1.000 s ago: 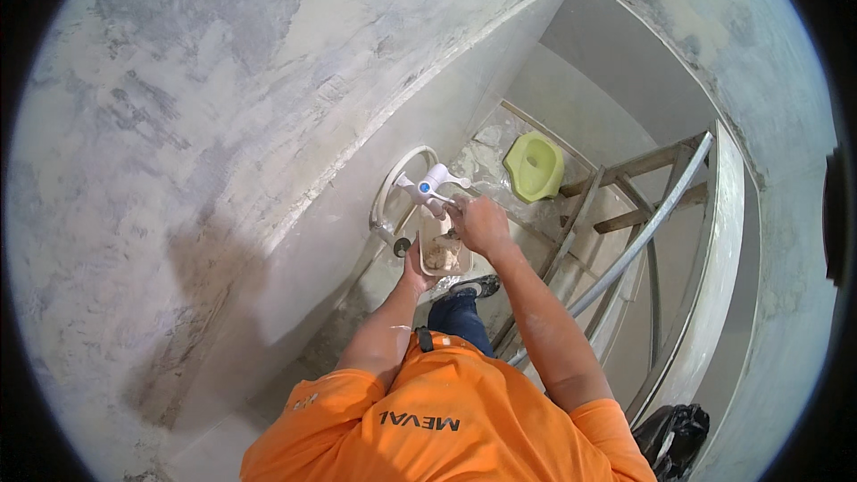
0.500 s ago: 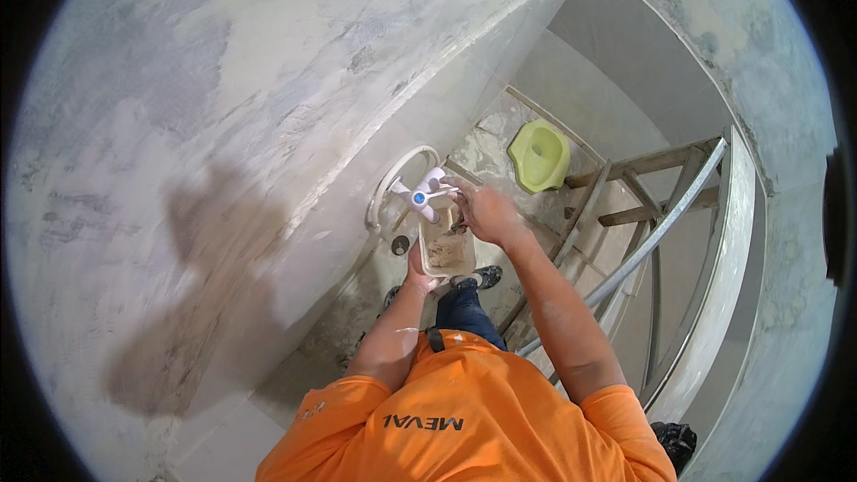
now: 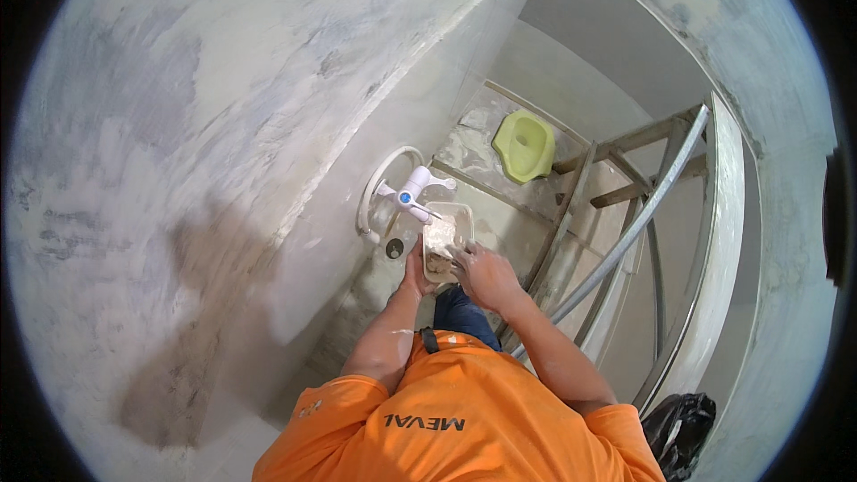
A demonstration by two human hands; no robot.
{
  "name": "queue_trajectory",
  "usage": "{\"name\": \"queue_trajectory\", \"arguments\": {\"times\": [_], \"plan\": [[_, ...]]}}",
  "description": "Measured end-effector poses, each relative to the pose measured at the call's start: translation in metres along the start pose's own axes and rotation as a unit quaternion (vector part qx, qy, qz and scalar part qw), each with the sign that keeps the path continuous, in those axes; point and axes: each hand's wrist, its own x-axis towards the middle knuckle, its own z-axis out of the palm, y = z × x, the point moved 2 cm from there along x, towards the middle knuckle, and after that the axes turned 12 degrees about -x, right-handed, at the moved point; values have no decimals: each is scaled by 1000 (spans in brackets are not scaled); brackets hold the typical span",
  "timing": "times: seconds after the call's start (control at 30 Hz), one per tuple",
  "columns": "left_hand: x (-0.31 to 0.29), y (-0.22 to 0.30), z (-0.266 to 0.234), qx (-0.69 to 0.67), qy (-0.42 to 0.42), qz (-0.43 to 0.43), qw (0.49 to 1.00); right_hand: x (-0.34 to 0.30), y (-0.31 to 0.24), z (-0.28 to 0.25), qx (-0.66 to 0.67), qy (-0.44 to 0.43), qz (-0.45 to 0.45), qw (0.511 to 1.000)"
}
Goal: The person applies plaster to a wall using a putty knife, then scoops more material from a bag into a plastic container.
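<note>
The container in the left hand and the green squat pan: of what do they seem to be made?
The container looks like smooth plastic, given its thin walls and rounded corners. The green squat pan shows smooth, even colour: perhaps glazed ceramic, or plastic.

Ahead and left of the tub [image 3: 461, 220] is the tap [image 3: 414, 187], farther ahead the squat toilet [image 3: 525, 148], and rightward the ladder [image 3: 627, 193].

Lime squat toilet [image 3: 524, 146], black bag [image 3: 678, 433]
</note>
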Motion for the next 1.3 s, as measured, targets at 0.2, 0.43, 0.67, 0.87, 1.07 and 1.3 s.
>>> {"name": "queue_trajectory", "arguments": {"times": [0.2, 0.43, 0.67, 0.87, 1.07, 1.3], "plan": [[12, -73, -5, 66, 45, -50, 996, -94, 49, 36, 49, -134, 179, 973], [23, -158, 49, 39, -24, -90, 995, -176, 115, -33, 145, 45, 242, 958], [-15, -194, 86, 20, -118, -112, 986, -230, 86, -104, 156, 59, 259, 951], [-48, -218, 124, 43, -136, -109, 984, -264, 77, -134, 175, 157, 242, 941], [-78, -237, 148, 133, -98, -131, 978, -258, 44, -140, -32, 131, 260, 956], [-83, -266, 150, 191, -18, -61, 980, -292, 66, -170, 5, 109, 260, 960]]}}
